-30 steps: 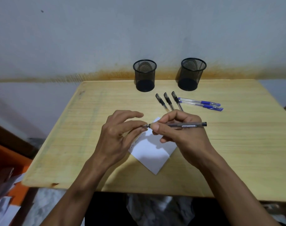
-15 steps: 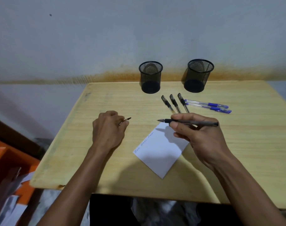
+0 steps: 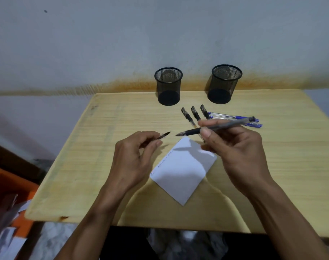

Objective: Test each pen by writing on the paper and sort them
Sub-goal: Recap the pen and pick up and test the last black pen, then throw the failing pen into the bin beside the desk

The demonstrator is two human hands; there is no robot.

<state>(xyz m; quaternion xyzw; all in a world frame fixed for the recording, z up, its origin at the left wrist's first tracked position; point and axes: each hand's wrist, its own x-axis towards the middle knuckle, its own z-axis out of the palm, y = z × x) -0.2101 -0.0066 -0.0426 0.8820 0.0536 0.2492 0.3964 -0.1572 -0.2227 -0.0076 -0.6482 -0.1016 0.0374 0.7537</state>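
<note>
A: Nearest the front edge of the table point(image 3: 81, 186) lies the paper point(image 3: 186, 171), set cornerwise, with one line of handwriting along its upper-left edge. Can you read it?

B: No, too small and faint. Above it the left hand point(image 3: 133, 162) is closed on a pen cap point(image 3: 162, 136), and the right hand point(image 3: 235, 151) pinches an uncapped black pen point(image 3: 216, 127) between thumb and fingers, tip aimed left over the paper's far corner, not touching it.

A: So that pen looks ready for testing, not yet written with?

B: That's my reading. Further back, three capped black pens point(image 3: 194, 115) lie side by side, partly behind the right hand, and two blue pens point(image 3: 233, 117) lie just to their right.

A: And the cups?

B: Both mesh cups point(image 3: 168, 86) near the far edge look empty, so apparently nothing is sorted yet. No brand is legible anywhere.
</note>
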